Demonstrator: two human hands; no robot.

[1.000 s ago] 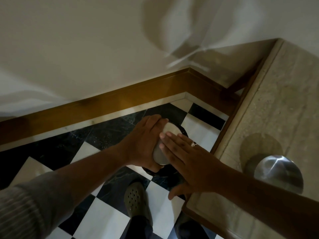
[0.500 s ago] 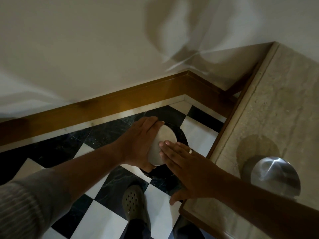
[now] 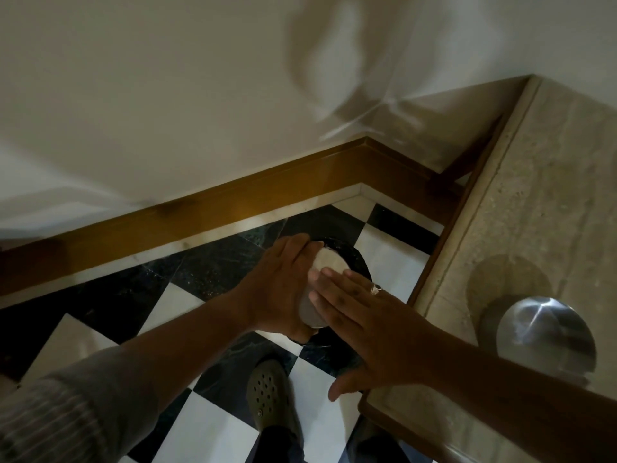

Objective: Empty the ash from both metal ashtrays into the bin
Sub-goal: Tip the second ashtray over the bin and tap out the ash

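Observation:
My left hand [image 3: 280, 289] grips a round metal ashtray [image 3: 325, 265], turned over and tilted above a black bin [image 3: 359, 259] on the floor. Flat and with fingers together, my right hand [image 3: 364, 325] rests its fingertips against the ashtray's pale underside. A ring sits on one finger. Only a dark arc of the bin's rim shows behind the hands. A second metal ashtray [image 3: 546, 335], domed and shiny, stands on the beige stone table [image 3: 551, 195] to the right, partly behind my right forearm.
Black and white checkered floor tiles [image 3: 213, 429] run up to a wooden skirting board [image 3: 200, 215] and a white wall. My green clog [image 3: 270, 396] stands just in front of the bin. The table's wooden edge [image 3: 444, 235] lies close to the bin's right side.
My right hand has shifted slightly on the ashtray's underside; the ashtray stays tilted over the bin. The view has drifted a little.

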